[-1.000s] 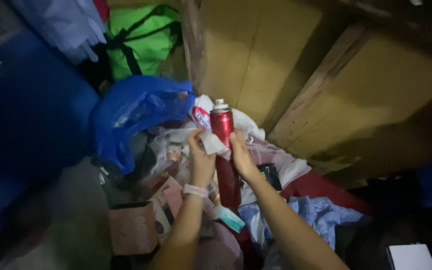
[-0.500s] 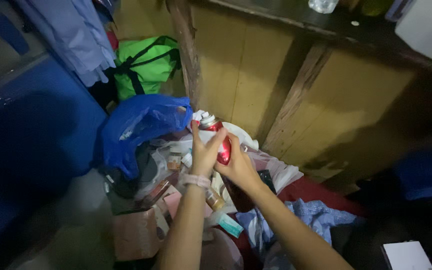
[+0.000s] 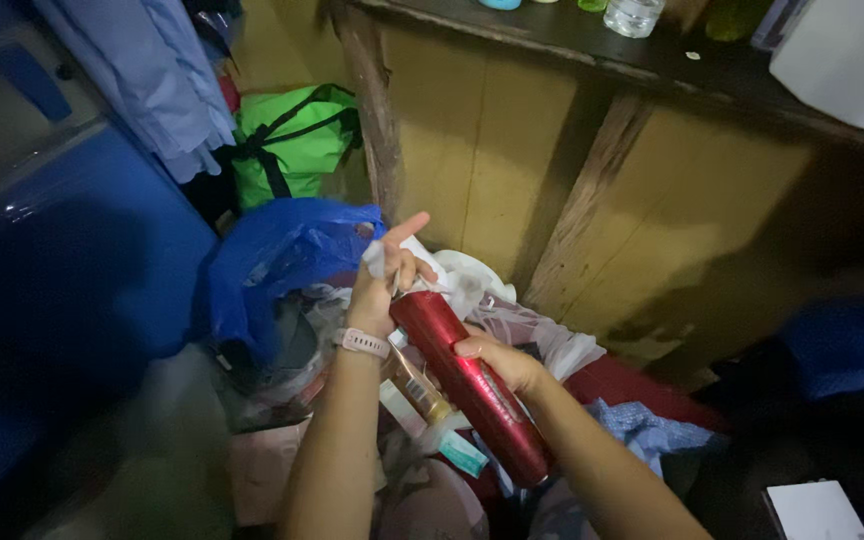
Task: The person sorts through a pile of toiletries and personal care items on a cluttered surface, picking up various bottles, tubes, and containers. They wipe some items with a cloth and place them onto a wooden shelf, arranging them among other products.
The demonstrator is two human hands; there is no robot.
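Currently a red spray can [image 3: 472, 385] is held tilted over the pile of clutter [image 3: 332, 400], the right hand [image 3: 497, 360] wrapped around its middle, the left hand [image 3: 382, 285] closed on its top. With a loosened grip, it could be dropped into the clutter.
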